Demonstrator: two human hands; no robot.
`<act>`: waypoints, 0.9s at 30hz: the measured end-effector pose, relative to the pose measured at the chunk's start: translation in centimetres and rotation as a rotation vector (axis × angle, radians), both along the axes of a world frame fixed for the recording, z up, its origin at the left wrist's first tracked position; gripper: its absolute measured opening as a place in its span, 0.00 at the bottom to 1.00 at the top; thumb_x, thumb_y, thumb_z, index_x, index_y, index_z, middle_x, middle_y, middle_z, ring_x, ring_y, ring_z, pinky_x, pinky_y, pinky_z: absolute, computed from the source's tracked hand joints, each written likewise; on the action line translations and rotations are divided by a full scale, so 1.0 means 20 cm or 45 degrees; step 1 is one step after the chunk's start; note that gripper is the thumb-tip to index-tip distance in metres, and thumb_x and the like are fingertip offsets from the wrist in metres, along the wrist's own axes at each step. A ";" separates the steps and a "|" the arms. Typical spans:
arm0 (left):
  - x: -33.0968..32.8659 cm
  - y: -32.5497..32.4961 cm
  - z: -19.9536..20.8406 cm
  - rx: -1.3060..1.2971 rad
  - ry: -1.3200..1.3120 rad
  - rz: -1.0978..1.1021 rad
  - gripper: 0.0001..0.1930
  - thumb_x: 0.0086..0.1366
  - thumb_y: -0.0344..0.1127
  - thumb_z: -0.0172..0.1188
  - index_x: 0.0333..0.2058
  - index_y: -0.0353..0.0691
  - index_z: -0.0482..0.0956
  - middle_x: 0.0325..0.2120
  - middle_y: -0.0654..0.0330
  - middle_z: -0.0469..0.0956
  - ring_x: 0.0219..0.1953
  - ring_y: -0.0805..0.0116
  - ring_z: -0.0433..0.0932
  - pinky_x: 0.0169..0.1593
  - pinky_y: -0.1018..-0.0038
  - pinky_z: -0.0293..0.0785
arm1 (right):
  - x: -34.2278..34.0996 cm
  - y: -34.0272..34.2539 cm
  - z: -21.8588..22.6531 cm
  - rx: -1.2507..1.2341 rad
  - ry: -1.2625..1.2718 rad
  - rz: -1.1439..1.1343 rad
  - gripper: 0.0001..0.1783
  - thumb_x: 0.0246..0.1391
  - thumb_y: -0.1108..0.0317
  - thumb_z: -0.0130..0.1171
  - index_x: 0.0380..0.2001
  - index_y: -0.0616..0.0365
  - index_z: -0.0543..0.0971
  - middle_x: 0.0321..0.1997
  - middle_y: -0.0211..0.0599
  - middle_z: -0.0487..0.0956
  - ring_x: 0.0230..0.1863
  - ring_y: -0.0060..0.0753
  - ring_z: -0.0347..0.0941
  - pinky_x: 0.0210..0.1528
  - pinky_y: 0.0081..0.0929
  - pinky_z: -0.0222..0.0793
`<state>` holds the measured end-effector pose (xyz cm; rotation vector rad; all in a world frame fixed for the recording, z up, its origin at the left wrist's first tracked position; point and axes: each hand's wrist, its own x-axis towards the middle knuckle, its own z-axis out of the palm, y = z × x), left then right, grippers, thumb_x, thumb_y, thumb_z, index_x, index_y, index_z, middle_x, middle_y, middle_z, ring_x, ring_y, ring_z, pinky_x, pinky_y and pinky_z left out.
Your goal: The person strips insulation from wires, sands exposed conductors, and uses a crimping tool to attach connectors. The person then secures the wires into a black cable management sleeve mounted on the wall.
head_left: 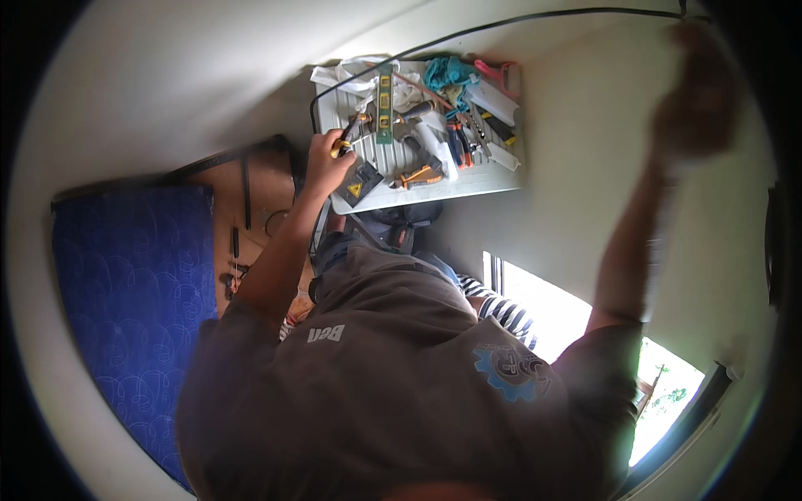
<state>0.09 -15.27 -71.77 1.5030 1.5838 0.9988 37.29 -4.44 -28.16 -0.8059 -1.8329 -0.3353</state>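
Note:
My left hand (328, 167) is closed around a hand tool with a yellow-and-black handle (340, 149), over the left side of a light tray-like table top (493, 178). Its exact kind is too small to make out. Just beneath that hand lies a dark flat box with a yellow warning triangle (361, 184). High up at the right, my right hand (693, 104) is raised by the pale wall, smeared by motion, so its fingers do not show clearly. A thin black cable (501, 18) arches from the table's left side to a point above that hand.
On the table lie a green spirit level (384, 104), a hammer (418, 107), orange-and-blue pliers (459, 144), a teal cloth (449, 73) and a pink-handled saw (499, 77). A blue patterned panel (134, 292) stands at left. Someone's striped sleeve (510, 319) shows below, beside a bright window (551, 309).

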 end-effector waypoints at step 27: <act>0.21 0.02 -0.13 0.412 0.498 -0.322 0.35 0.60 0.34 0.78 0.67 0.53 0.79 0.59 0.50 0.76 0.64 0.45 0.74 0.67 0.55 0.72 | 0.09 -1.39 -2.20 -2.128 0.103 -0.597 0.14 0.68 0.57 0.62 0.49 0.49 0.90 0.50 0.48 0.89 0.54 0.55 0.86 0.58 0.46 0.80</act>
